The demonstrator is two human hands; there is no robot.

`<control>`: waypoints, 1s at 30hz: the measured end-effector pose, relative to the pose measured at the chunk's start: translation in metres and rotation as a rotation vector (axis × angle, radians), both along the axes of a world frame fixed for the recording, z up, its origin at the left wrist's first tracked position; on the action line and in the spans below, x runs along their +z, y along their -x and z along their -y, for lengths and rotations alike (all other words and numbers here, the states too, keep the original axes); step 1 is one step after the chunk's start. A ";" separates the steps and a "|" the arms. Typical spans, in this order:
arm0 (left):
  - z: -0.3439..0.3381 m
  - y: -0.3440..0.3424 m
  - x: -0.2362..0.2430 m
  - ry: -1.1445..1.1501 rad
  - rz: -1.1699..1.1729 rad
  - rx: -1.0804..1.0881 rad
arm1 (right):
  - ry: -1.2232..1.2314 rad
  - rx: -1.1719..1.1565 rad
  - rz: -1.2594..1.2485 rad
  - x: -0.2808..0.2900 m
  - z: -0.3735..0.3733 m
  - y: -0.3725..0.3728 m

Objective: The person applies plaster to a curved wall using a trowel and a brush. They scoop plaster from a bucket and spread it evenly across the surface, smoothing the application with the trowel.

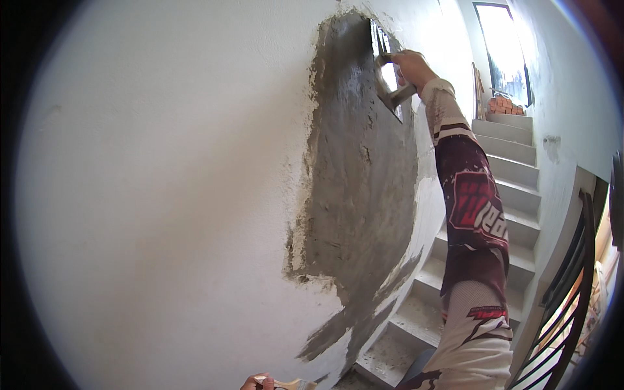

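Observation:
My right hand (416,68) is raised on an outstretched arm and closed around the handle of a plastering trowel (392,100). The trowel's shiny metal blade lies against, or very close to, the upper right part of a patch of grey mortar (361,188) on the white wall (175,162). Wet sheen shows on the mortar near the blade, and its edges are ragged. At the bottom edge, my left hand (255,382) is closed on what looks like a paintbrush (292,384) with a pale handle; most of that hand is out of frame.
White stairs (513,195) climb beside the wall to the right of the patch. Stacked orange bricks (506,106) stand at the top, near a bright window (504,45). A dark curved railing (582,260) runs along the lower right. Smears of mortar reach down toward the steps.

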State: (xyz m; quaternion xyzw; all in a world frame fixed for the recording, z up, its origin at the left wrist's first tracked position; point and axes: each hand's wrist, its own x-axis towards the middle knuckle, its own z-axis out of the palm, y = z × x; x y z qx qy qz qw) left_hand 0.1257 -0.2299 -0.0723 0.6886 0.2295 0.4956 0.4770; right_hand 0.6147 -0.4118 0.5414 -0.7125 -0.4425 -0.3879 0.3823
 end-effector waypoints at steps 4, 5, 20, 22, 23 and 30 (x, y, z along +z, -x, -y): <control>0.001 -0.002 0.010 -0.117 -0.057 -0.004 | 0.194 -0.463 0.258 -0.006 0.001 -0.035; -0.001 -0.001 0.008 -0.110 -0.049 0.007 | 0.195 -0.583 0.388 -0.011 -0.002 -0.039; 0.006 -0.003 0.011 -0.013 -0.050 -0.062 | -0.106 -0.351 0.648 0.001 -0.047 -0.010; 0.013 0.001 0.023 -0.032 -0.017 -0.065 | -0.035 -0.393 0.542 -0.015 -0.059 0.024; 0.010 0.004 0.020 -0.035 -0.036 -0.051 | -0.007 -0.400 0.485 -0.025 -0.071 0.042; -0.004 -0.019 -0.001 -0.093 -0.111 -0.122 | -0.340 -0.181 0.077 -0.099 -0.040 -0.003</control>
